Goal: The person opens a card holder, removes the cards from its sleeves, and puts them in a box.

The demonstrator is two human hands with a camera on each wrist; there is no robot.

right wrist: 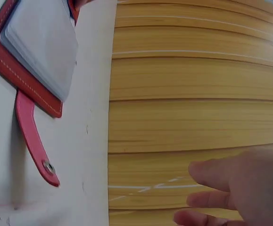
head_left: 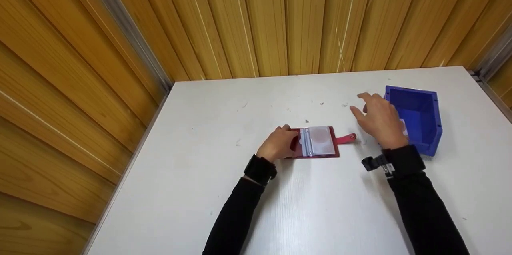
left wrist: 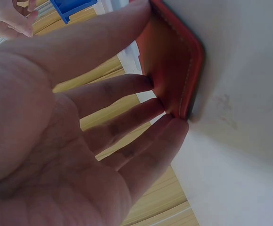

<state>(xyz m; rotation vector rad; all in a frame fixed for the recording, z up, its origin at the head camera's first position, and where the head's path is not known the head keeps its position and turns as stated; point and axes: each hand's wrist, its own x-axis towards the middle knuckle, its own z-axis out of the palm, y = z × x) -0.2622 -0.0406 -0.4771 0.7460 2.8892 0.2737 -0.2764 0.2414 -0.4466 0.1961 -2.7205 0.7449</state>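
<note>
On a white table (head_left: 192,175), a red card holder (head_left: 315,142) lies spread open, clear sleeves (right wrist: 42,42) facing up. A person's left hand (head_left: 278,143) holds its left cover, thumb and fingers on opposite edges. The right hand (head_left: 380,121), fingers loosely spread and holding nothing, hovers between the holder and a blue bin (head_left: 435,123). Opening looks done; the strap (head_left: 346,139) remains to be fastened. Whether the sleeves contain anything cannot be told. Only the head view shows inside the bin; the left wrist view reveals the fingertips' contact, the right the strap's metal snap (right wrist: 48,166) up close.
</note>
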